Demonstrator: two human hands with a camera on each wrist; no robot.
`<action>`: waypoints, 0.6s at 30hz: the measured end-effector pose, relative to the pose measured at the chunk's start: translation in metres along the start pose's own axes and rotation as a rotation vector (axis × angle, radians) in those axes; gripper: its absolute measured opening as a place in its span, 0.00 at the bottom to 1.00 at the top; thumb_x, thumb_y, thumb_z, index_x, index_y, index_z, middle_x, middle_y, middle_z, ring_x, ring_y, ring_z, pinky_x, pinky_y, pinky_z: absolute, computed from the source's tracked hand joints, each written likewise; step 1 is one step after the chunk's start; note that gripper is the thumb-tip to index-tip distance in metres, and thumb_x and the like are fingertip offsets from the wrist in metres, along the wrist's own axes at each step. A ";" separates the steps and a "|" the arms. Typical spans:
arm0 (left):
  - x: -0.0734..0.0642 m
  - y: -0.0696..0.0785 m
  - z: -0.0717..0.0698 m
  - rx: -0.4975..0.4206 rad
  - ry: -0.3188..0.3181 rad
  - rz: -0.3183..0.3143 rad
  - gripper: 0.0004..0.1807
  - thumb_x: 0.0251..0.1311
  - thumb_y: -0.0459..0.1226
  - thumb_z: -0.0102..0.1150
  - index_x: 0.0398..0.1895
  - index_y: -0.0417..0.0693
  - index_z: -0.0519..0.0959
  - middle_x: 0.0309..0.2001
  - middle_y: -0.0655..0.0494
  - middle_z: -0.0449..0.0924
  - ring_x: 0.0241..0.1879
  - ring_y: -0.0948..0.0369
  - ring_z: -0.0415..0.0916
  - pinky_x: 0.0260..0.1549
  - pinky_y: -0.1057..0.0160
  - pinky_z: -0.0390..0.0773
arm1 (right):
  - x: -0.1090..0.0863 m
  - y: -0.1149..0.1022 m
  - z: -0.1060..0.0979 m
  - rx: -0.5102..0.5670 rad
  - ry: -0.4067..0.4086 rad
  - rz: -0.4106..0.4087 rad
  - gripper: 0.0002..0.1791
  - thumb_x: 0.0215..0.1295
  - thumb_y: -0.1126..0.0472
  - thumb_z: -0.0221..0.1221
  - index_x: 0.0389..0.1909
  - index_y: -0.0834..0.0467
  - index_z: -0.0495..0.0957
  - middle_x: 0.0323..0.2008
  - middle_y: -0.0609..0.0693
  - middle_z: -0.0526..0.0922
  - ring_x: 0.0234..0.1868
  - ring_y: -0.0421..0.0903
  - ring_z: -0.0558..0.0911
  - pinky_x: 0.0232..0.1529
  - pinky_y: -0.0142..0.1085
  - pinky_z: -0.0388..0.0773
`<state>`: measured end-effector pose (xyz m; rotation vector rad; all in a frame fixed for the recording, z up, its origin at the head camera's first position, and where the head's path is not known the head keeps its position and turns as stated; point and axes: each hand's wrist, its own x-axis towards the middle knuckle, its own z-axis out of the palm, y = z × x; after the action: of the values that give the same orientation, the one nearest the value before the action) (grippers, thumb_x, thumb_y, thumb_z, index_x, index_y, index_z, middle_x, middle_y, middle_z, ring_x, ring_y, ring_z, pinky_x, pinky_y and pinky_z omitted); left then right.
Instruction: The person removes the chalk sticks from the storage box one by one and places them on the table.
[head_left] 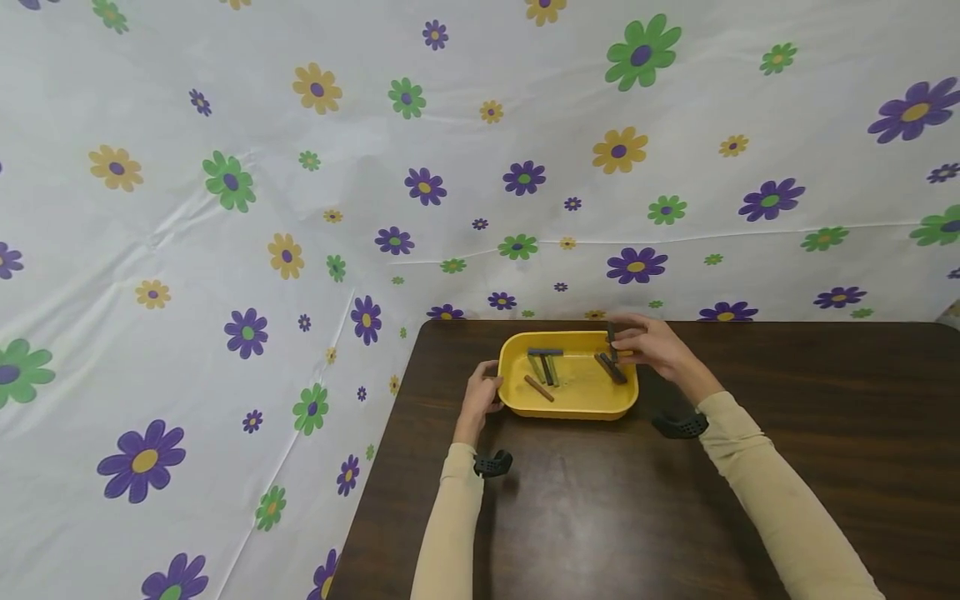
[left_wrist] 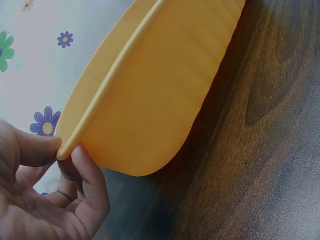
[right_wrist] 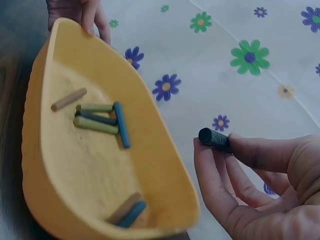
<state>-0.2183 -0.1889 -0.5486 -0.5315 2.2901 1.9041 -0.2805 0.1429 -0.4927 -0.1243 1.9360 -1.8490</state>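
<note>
My left hand (head_left: 477, 397) pinches the rim of a yellow plastic tray (head_left: 567, 413) at its left end, thumb inside and fingers outside in the left wrist view. Beside the tray's right end, my right hand (head_left: 658, 348) holds a short dark crayon-like stick (right_wrist: 215, 139) between thumb and fingers, above rim height. Inside lie similar sticks: a blue one (right_wrist: 121, 125) set across the ends of two green ones (right_wrist: 96, 124) and a dark one (right_wrist: 95, 118). A brown stick (right_wrist: 69, 99) lies apart. Brown and blue sticks (right_wrist: 132, 215) lie together at the right end.
The tray stands on a dark wood-grain table (head_left: 570, 500), near its back edge. A white flower-patterned sheet (head_left: 480, 150) hangs behind and along the left side. Dark bands (head_left: 492, 463) sit on both wrists.
</note>
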 end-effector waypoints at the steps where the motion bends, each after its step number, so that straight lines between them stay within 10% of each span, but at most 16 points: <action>1: 0.000 0.000 0.000 0.003 0.000 0.002 0.23 0.74 0.33 0.52 0.71 0.46 0.73 0.52 0.37 0.77 0.31 0.57 0.73 0.23 0.67 0.76 | -0.001 0.001 -0.003 -0.002 0.004 0.002 0.35 0.76 0.71 0.55 0.80 0.66 0.55 0.71 0.76 0.62 0.60 0.58 0.80 0.59 0.51 0.78; 18: -0.005 0.002 -0.001 -0.011 -0.016 0.006 0.25 0.73 0.34 0.51 0.72 0.46 0.71 0.53 0.36 0.78 0.33 0.55 0.74 0.23 0.67 0.75 | -0.022 0.033 -0.043 -0.057 0.087 0.031 0.36 0.76 0.69 0.56 0.79 0.69 0.54 0.71 0.79 0.61 0.49 0.44 0.84 0.54 0.46 0.82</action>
<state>-0.2143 -0.1884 -0.5453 -0.5100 2.2752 1.9174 -0.2693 0.1938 -0.5192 -0.0321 2.0383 -1.8068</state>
